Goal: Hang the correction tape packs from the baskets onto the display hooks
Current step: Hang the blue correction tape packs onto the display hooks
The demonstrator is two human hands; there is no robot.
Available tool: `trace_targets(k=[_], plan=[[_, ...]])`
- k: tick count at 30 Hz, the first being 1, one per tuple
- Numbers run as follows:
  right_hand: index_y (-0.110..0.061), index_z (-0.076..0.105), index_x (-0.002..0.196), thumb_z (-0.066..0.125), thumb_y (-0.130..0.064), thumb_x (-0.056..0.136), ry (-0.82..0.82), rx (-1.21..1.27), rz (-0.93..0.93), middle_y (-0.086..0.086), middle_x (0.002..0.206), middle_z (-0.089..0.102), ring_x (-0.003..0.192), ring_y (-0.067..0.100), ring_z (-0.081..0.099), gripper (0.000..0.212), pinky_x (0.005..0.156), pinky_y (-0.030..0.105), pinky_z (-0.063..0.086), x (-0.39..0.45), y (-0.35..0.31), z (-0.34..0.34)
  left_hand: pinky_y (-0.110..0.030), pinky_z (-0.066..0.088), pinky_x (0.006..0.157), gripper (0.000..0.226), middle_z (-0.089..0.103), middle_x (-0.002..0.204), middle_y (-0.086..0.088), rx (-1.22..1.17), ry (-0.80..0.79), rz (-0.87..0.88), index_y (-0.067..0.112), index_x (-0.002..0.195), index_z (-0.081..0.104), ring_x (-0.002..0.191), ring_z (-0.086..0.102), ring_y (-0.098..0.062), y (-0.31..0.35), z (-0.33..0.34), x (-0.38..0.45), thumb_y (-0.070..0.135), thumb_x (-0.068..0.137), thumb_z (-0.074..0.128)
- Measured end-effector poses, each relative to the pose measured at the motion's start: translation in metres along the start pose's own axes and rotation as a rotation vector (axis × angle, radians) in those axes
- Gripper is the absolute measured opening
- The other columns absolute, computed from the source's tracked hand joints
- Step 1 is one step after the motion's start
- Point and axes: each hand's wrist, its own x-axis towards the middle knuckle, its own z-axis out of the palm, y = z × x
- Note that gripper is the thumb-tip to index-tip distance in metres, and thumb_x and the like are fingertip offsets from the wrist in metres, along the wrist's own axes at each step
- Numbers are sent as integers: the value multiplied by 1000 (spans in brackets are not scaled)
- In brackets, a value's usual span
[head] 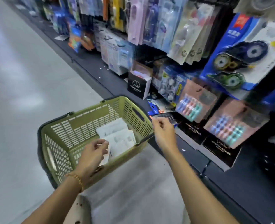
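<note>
An olive-green basket (91,126) sits on the grey floor (28,78) just beside the dark base shelf (190,152) of a stationery display. White correction tape packs (117,136) lie flat in the basket's right half, overlapping one another.

Left hand (93,152): positioned inside the basket at its near wall. The grip is closed on one white pack (106,156), fingers curled round its upper edge. A beaded bracelet (76,177) sits on the wrist.

Right hand (163,131): positioned over the basket's right rim, toward the shelf. Fingers are curled with thumb and forefinger close together; motion blur prevents telling whether the grip holds anything.

Blister packs (235,54) of correction tape hang on the display above. Black boxes (220,149) stand on the base shelf.
</note>
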Motion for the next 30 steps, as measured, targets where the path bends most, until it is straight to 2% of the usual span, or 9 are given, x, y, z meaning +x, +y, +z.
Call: trace_targets(k=[3, 9, 12, 14, 19, 22, 24, 26, 30], plan=[[-16, 62, 91, 56, -24, 101, -156, -118, -28, -10, 79, 58, 74, 4, 52, 14, 73, 25, 38, 24, 16, 57, -40, 54, 92, 21, 69, 109, -6, 81, 25, -42, 14, 117, 66, 96, 66, -22, -22, -26, 39, 26, 102, 58], [-11, 64, 115, 54, -36, 102, -466, -379, -6, -4, 97, 60, 93, 14, 56, 30, 78, 28, 44, 96, 51, 132, -39, 53, 91, 28, 70, 112, -8, 167, -8, -146, 13, 119, 65, 102, 65, -25, -54, -42, 125, 31, 97, 66], [-12, 57, 133, 56, -43, 100, -571, -527, 41, 3, 120, 60, 110, 20, 57, 45, 96, 38, 47, 136, 77, 162, -31, 52, 83, 10, 66, 93, 2, 258, -54, -196, 23, 94, 63, 86, 62, -14, -69, -37, 165, 33, 96, 67], [-11, 50, 142, 60, -44, 98, -639, -610, 59, 8, 138, 56, 124, 24, 55, 56, 104, 41, 45, 156, 95, 178, -26, 46, 72, 23, 59, 81, 8, 275, -81, -223, 26, 78, 55, 76, 55, -10, -74, -30, 187, 31, 96, 67], [-15, 28, 157, 80, -47, 81, -802, -890, 1, 7, 159, 37, 143, 26, 38, 97, 115, 41, 37, 188, 132, 200, -28, 45, 85, 37, 64, 116, 3, 158, -158, -299, 17, 116, 57, 101, 60, -18, -99, -14, 235, 37, 89, 75], [-18, 16, 160, 88, -45, 72, -903, -1052, -67, 3, 165, 21, 152, 25, 21, 117, 124, 46, 24, 194, 139, 204, -28, 40, 94, 45, 58, 128, 7, 24, -137, -341, 20, 133, 56, 109, 55, -15, -105, -7, 252, 45, 97, 62], [-21, 28, 155, 89, -46, 69, -903, -1156, -108, 4, 155, 33, 145, 25, 31, 108, 120, 46, 28, 193, 133, 205, -30, 35, 105, 54, 49, 129, 14, -44, -138, -366, 26, 134, 50, 120, 49, -15, -104, -8, 261, 61, 94, 57], [-23, 50, 134, 90, -47, 65, -937, -1223, -140, 0, 128, 52, 123, 22, 50, 83, 105, 42, 43, 194, 124, 202, -41, 36, 115, 91, 54, 141, 14, -98, -179, -389, 21, 138, 54, 129, 54, -20, -113, -9, 271, 86, 73, 58], [-23, 50, 109, 93, -47, 62, -1088, -1239, -64, -8, 101, 56, 96, 17, 56, 68, 85, 38, 51, 190, 112, 190, -43, 51, 102, 40, 76, 111, -4, -169, -177, -405, 20, 110, 70, 106, 70, -25, -114, -11, 270, 55, 96, 57]])
